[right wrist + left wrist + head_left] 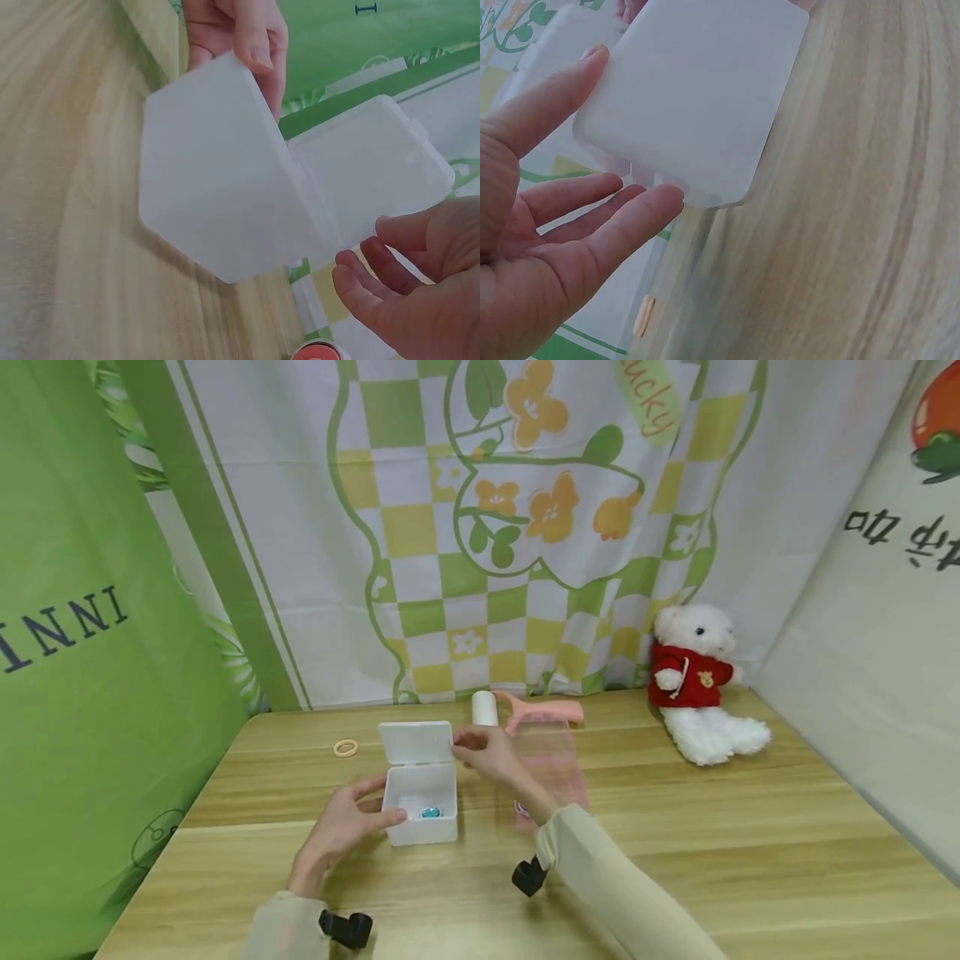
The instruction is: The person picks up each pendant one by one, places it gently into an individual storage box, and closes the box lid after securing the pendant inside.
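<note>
A white plastic box stands on the table with its hinged lid raised at the back. Inside, near the front wall, lies a small item with an oval turquoise stone. My left hand holds the box at its left side, thumb over the front rim. In the left wrist view the fingers lie along the box's side. My right hand pinches the right edge of the lid; in the right wrist view the thumb is at the lid's corner.
A wooden-toned ring lies back left. Behind my right hand are a white cylinder and a peach-coloured handled tool. A translucent pink sheet or bag lies under the right forearm. A white plush bear sits back right. Printed curtains surround the table.
</note>
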`<state>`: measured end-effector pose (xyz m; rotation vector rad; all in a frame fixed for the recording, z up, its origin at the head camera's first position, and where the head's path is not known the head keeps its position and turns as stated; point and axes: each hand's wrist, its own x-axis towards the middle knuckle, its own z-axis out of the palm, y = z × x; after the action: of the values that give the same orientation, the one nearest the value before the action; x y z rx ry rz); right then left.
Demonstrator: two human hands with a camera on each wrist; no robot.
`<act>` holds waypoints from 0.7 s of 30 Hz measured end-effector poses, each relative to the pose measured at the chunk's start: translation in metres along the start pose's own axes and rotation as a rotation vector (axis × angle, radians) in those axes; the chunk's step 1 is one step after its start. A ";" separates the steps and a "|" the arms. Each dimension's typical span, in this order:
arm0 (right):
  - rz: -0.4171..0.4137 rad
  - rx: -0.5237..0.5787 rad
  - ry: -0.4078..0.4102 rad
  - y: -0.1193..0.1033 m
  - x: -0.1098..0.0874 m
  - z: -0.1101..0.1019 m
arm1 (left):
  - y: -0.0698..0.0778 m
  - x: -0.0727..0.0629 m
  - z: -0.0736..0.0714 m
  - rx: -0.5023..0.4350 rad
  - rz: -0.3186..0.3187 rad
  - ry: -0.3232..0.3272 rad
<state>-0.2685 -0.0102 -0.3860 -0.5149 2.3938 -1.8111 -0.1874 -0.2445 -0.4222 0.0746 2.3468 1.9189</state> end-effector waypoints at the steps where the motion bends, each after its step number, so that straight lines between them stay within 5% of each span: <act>1: -0.020 -0.003 -0.015 0.000 -0.004 -0.001 | 0.000 0.000 -0.001 0.009 0.004 0.001; 8: -0.035 -0.016 -0.151 0.004 -0.035 -0.004 | -0.006 -0.001 -0.010 -0.092 -0.013 -0.063; 15: 0.114 0.247 -0.187 0.006 -0.054 0.007 | -0.005 -0.003 -0.020 -0.281 0.009 -0.171; 21: 0.181 0.348 -0.187 0.013 -0.060 0.011 | -0.006 -0.003 -0.021 -0.281 0.039 -0.236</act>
<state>-0.2116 0.0020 -0.4087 -0.3942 1.8840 -1.9427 -0.1869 -0.2668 -0.4238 0.3053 1.9243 2.1069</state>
